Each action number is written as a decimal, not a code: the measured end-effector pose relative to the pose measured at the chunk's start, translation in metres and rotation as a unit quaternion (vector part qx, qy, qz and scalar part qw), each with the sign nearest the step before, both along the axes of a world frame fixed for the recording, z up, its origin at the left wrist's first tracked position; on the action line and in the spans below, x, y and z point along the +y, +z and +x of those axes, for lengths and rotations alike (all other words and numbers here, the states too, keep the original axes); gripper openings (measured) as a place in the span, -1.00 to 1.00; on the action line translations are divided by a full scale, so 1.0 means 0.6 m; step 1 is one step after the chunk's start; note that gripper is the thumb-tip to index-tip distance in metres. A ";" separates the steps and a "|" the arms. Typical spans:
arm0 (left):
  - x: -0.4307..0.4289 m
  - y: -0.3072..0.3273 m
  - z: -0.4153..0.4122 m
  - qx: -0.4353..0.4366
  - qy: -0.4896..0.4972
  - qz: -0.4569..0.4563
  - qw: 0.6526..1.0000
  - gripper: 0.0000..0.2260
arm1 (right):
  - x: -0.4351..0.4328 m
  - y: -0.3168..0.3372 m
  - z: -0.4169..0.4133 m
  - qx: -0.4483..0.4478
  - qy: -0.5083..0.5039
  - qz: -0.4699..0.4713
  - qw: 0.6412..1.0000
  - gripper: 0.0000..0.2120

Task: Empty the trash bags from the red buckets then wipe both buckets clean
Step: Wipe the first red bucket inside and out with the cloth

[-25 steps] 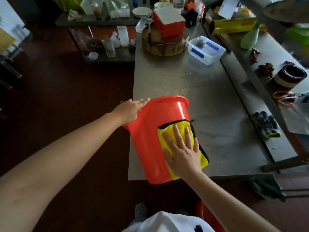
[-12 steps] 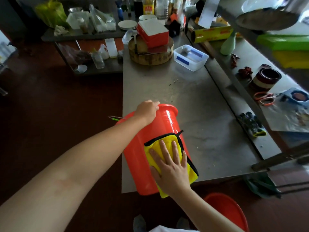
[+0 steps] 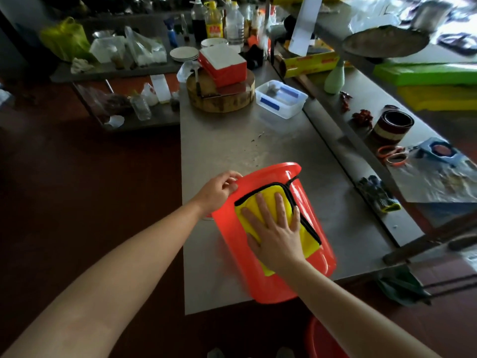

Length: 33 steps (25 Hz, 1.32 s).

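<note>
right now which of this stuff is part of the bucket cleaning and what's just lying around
In the job:
red bucket tipped on the table, left hand gripping its rim
yellow cloth, pressed on it by the flat right hand
second red bucket on the floor

Lying about:
chopping block, red box, clear tub, scissors, gloves

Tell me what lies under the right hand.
A yellow cloth, pressed flat by the right hand against the red bucket. The cloth's middle and the bucket wall beneath are covered.
</note>
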<state>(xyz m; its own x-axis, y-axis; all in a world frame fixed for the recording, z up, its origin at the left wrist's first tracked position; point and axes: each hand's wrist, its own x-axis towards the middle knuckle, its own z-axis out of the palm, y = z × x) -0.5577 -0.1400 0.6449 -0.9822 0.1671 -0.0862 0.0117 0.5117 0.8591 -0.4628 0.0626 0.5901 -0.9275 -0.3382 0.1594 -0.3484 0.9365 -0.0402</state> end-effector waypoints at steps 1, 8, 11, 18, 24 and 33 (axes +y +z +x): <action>-0.004 0.001 -0.001 -0.013 -0.006 0.001 1.000 -0.82 | -0.003 0.004 -0.010 -0.002 0.014 0.013 1.000 -0.39; 0.019 0.069 -0.050 0.032 -0.095 -0.189 0.977 -0.65 | -0.049 0.010 -0.018 0.001 0.038 0.051 0.998 -0.39; 0.041 0.065 -0.054 0.041 -0.113 -0.241 0.963 -0.64 | -0.053 0.008 -0.016 0.004 0.046 0.049 0.998 -0.39; -0.018 0.050 -0.036 0.038 -0.126 -0.243 0.961 -0.66 | -0.003 0.021 -0.072 -0.019 0.036 -0.028 0.999 -0.37; -0.042 0.042 -0.004 0.023 -0.112 -0.225 0.968 -0.65 | 0.069 0.012 -0.104 -0.129 -0.037 -0.153 0.979 -0.35; -0.048 0.032 0.026 0.020 -0.099 -0.253 0.962 -0.66 | 0.013 0.013 -0.032 -0.103 -0.032 -0.094 0.990 -0.34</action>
<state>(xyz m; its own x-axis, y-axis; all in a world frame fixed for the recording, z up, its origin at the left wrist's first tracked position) -0.5420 -0.1687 0.6639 -0.9394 0.2984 -0.1689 0.1802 0.8486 0.4974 -0.4820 0.0706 0.5977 -0.9656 -0.2594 0.0197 -0.2544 0.9258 -0.2797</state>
